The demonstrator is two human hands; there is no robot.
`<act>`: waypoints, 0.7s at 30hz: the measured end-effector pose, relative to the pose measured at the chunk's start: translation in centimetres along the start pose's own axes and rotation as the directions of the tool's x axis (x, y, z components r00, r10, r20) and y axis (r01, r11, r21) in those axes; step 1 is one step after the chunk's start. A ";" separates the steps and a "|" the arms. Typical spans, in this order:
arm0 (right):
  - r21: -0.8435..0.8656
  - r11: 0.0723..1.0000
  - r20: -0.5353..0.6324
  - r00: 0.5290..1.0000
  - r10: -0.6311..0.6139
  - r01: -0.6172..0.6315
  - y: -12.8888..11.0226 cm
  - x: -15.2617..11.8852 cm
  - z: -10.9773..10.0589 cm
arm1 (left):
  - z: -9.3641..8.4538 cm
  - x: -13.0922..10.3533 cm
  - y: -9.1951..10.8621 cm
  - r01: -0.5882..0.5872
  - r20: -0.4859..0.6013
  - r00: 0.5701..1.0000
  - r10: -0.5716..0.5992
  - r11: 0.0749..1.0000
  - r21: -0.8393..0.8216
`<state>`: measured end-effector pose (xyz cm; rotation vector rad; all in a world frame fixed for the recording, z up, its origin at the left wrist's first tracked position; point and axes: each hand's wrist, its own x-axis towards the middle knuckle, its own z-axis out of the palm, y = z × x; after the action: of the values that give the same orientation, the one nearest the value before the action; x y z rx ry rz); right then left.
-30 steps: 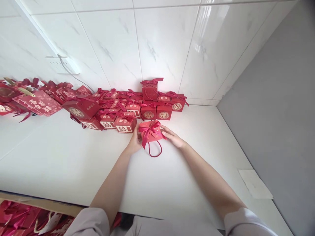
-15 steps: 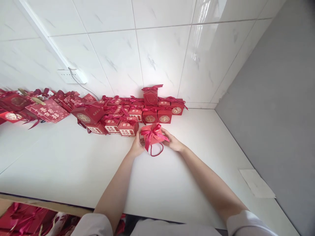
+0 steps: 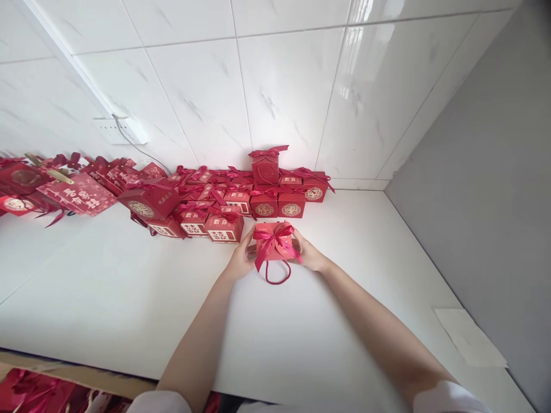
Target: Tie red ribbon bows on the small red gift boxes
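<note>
A red gift box [image 3: 279, 250] with a ribbon bow on top and a dark red cord handle hanging toward me is between my hands, over the white table [image 3: 267, 338]. My left hand [image 3: 242, 258] grips its left side, and my right hand [image 3: 309, 251] grips its right side. Parts of the fingers are hidden behind the box. Just beyond it stand rows of red boxes with ribbons, among them a box with a gold round emblem [image 3: 291, 205] and one with a white label [image 3: 224, 227]. One red box [image 3: 266, 168] sits on top of the others.
More red boxes and bags [image 3: 81, 192] lie along the wall at the left. A white socket [image 3: 120, 131] with a grey cable is on the tiled wall. A pale sheet [image 3: 469, 337] lies at the right edge near the grey panel. Below the left table edge are more red packages [image 3: 38, 393].
The held box has shifted slightly right and toward me, turned so its bow sits squarer. Both hands moved with it, still holding it. The view has shifted a little.
</note>
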<state>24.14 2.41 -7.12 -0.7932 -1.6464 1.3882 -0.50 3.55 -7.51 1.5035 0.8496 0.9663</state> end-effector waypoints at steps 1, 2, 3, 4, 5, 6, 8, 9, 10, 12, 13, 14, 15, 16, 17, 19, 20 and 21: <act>0.000 1.000 -0.005 1.000 0.012 -0.012 -0.1 0.0 0.0 | 0.0 0.0 0.2 0.003 0.007 1.000 -0.003 1.000 -0.003; -0.001 1.000 -0.008 1.000 0.024 -0.024 -0.2 0.0 -0.1 | 0.0 -0.1 0.3 0.003 0.011 1.000 -0.003 1.000 -0.007; -0.002 0.999 -0.010 0.999 0.035 -0.035 -0.3 -0.1 -0.1 | 0.0 -0.1 0.5 0.003 0.014 1.000 -0.002 1.000 -0.010; -0.001 0.999 -0.006 0.999 0.045 -0.045 -0.4 -0.1 -0.2 | 0.1 -0.2 0.7 0.002 0.015 1.000 -0.002 1.000 -0.010; 0.002 0.999 -0.001 0.999 0.051 -0.051 -0.4 0.0 -0.2 | 0.1 -0.3 0.8 0.004 0.016 1.000 -0.004 1.000 -0.007; 0.005 0.999 0.004 0.999 0.053 -0.053 -0.4 0.0 -0.3 | 0.1 -0.4 1.0 0.009 0.015 1.000 -0.009 1.000 -0.001; 0.002 0.999 0.012 0.999 0.052 -0.052 -0.4 0.0 -0.3 | 0.1 -0.7 1.2 0.018 0.009 1.000 -0.018 1.000 0.018; -0.004 0.999 0.014 0.999 0.051 -0.051 -0.4 0.1 -0.3 | 0.0 -0.8 1.3 0.019 0.003 1.000 -0.020 0.999 0.028; -0.012 0.999 0.012 0.999 0.051 -0.051 -0.4 0.1 -0.3 | 0.0 -0.9 1.3 0.020 -0.004 1.000 -0.020 0.999 0.038; -0.033 0.998 -0.003 0.999 0.051 -0.051 -0.2 0.1 -0.2 | 0.0 -0.9 1.2 0.017 -0.014 1.000 -0.016 0.998 0.056; -0.047 0.998 -0.017 0.999 0.048 -0.048 0.0 0.1 -0.2 | 0.0 -0.9 1.2 0.013 -0.018 1.000 -0.012 0.998 0.063; -0.062 0.997 -0.035 0.999 0.041 -0.043 0.2 0.1 -0.1 | 0.0 -0.9 1.1 0.007 -0.020 1.000 -0.005 0.998 0.069; -0.081 0.996 -0.055 0.998 0.033 -0.038 0.4 0.2 -0.1 | 0.0 -0.8 1.1 -0.001 -0.024 1.000 0.003 0.997 0.075; -0.103 0.994 -0.074 0.997 0.026 -0.033 0.7 0.2 0.0 | 0.0 -0.8 1.0 -0.010 -0.029 0.999 0.013 0.997 0.080; -0.123 0.992 -0.093 0.996 0.020 -0.031 1.0 0.3 0.0 | 0.0 -0.8 1.0 -0.017 -0.034 0.999 0.020 0.996 0.087; -0.152 0.988 -0.117 0.993 0.009 -0.027 1.5 0.4 0.1 | -0.1 -0.7 1.1 -0.023 -0.042 0.999 0.027 0.995 0.101; -0.160 0.987 -0.123 0.992 0.002 -0.022 1.6 0.4 0.1 | -0.1 -0.7 1.1 -0.024 -0.044 0.999 0.029 0.994 0.109; -0.164 0.986 -0.126 0.992 -0.005 -0.016 1.8 0.5 0.1 | -0.1 -0.7 1.2 -0.024 -0.044 0.999 0.029 0.993 0.116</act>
<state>23.75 3.10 -8.78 -0.9618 -1.6754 1.1911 -0.88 2.80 -6.45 1.5999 0.9342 0.9884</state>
